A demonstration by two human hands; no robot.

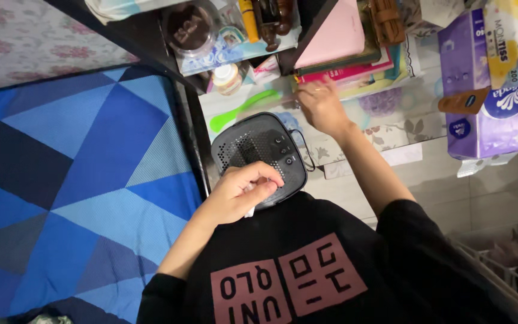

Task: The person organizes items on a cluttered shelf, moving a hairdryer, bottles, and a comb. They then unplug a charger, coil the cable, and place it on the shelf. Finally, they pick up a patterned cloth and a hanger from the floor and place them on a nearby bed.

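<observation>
While the left hand (pixel 244 191) curls shut over the near edge of a black speaker (pixel 260 157) — fingers bent around its rim, a white scrap pinched beneath — the right hand (pixel 322 108) reaches away to a stack of books (pixel 355 71), fingers spread flat, gripping nothing. Just left of those fingers lies a green spatula (pixel 241 109), its long axis slanting from near-left toward them; the right hand is nearer.
</observation>
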